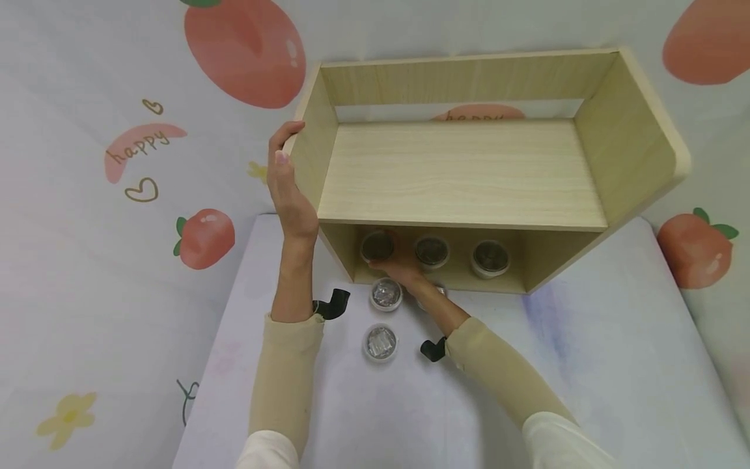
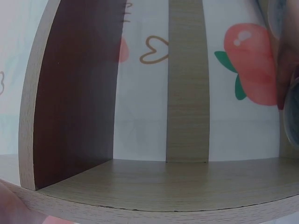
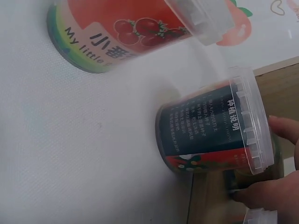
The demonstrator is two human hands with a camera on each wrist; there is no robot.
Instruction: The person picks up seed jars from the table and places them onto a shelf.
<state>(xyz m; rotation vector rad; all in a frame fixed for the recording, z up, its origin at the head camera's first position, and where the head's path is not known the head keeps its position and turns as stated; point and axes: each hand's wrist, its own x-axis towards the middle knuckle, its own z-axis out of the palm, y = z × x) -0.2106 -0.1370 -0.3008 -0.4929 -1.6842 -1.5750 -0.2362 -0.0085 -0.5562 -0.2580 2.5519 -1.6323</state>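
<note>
My left hand (image 1: pixel 293 202) grips the left side panel of a pale wooden shelf (image 1: pixel 457 169), thumb and fingers at its front edge. In the lower compartment my right hand (image 1: pixel 404 268) holds the leftmost dark-lidded planting cup (image 1: pixel 377 245), partly hidden by the fingers. The right wrist view has the right thumb and a finger on either side of that cup, behind a nearer planting cup (image 3: pixel 205 130) with a clear ridged lid and printed label. Two more dark-topped cups, one in the middle (image 1: pixel 431 251) and one at right (image 1: pixel 491 258), stand in the same compartment.
On the white table (image 1: pixel 422 404), before the shelf, stand a cup (image 1: pixel 386 294) near the compartment's edge and another cup (image 1: pixel 380 343) closer to me. A third is half hidden by the right wrist. A fruit-print cloth (image 1: pixel 105 273) hangs behind the table.
</note>
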